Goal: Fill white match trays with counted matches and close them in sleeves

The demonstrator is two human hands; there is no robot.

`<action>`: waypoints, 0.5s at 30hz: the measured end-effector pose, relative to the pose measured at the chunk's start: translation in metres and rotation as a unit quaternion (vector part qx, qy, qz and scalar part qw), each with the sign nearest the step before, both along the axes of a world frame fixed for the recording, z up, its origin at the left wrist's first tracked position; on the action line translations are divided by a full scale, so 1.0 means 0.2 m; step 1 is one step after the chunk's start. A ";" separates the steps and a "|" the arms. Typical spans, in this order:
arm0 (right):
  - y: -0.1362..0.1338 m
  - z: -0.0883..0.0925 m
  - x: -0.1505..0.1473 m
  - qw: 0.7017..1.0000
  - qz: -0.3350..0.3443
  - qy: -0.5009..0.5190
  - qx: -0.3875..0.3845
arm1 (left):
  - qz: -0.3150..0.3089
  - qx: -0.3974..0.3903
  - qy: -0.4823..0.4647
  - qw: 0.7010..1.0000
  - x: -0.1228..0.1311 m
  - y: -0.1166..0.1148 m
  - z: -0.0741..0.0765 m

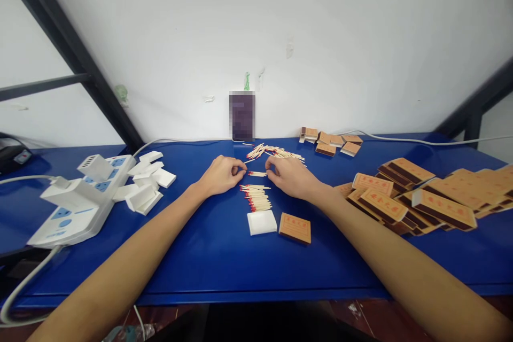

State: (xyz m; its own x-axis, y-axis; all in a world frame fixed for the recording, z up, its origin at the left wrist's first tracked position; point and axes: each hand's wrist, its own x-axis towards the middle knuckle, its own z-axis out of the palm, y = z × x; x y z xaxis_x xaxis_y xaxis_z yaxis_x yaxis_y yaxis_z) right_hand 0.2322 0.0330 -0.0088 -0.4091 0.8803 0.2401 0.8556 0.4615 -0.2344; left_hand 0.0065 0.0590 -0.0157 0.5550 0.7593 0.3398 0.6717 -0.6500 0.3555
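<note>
My left hand (222, 175) is closed in a pinch, and a match (250, 161) sticks out from its fingertips. Opposite it, my right hand (290, 176) is also closed, its fingertips at the plain end of another match (257, 173) whose red head points left. Just below lies a row of matches (257, 197), roughly parallel with red heads to the left. A loose pile of matches (282, 153) spreads behind my right hand. Nearer me are a white matchbox tray (262, 223) and a brown matchbox sleeve (295, 228) side by side. The fingertips are partly hidden.
Many brown matchbox sleeves (385, 206) are heaped at the right, and several matchboxes (328, 141) lie by the wall. White trays (144, 192) sit at the left beside a power strip (86, 219) with plugs and cables. A dark blurred rectangle (242, 116) stands against the wall.
</note>
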 end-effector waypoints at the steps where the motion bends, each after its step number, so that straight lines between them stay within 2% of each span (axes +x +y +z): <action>1: 0.00 0.00 0.00 1.000 0.000 0.014 -0.004 | 0.002 -0.003 -0.003 1.000 0.00 0.00 0.00; 6: 0.01 -0.03 -0.01 0.998 0.026 0.059 -0.021 | -0.014 -0.014 -0.008 1.000 0.00 0.01 -0.01; 15: 0.02 -0.03 -0.02 0.998 0.054 0.031 0.018 | -0.028 -0.028 -0.012 0.999 0.01 0.00 -0.02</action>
